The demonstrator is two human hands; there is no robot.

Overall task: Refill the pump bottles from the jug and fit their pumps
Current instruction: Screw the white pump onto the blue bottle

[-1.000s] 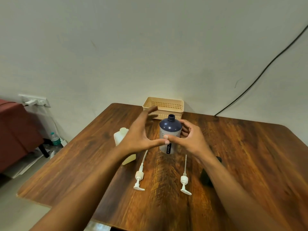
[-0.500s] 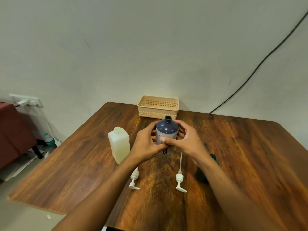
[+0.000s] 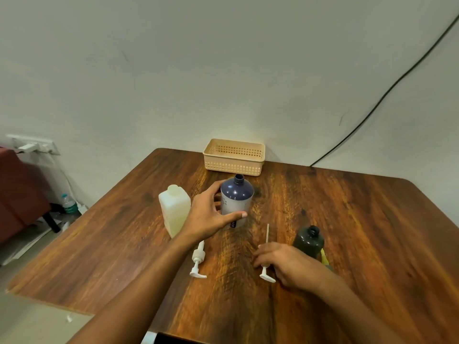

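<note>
Left hand [image 3: 207, 217] is gripping the blue bottle [image 3: 237, 202] round its waist, thumb across the front, fingers wrapping behind. The bottle is standing upright mid-bench [image 3: 360, 219], neck open, just right of the jug [image 3: 174, 212].

Right hand [image 3: 283, 261] is curling over the collar of the right pump [image 3: 267, 275], which is lying flat on the bench with its dip tube pointing toward the bottle. It's blurred and the collar is hidden under the fingers, so I cannot tell if it's actually pinching.

I'm reading this as going for the pump fit on the blue bottle. The bottle is opaque, so the fill level isn't showing; worth checking before capping.

Doing it well:
- Pinching at the collar, not the nozzle or tube. The tube is thin and looks likely to flex.
- Lifting clear and swinging the tube vertical before approaching the neck. The opening is narrow, so tip first, straight down.
- Left hand holding firm, stopping the bottle from spinning while the collar is threading.
- Starting the threads gently. Cross-threading is the likely failure.

Second pump [image 3: 198, 259] is lying beside the left forearm. Dark bottle [image 3: 308, 242] is standing open just beyond the right hand, so the lift needs to avoid knocking it. Basket [image 3: 234, 157] is sitting at the far edge, well apart.
</note>
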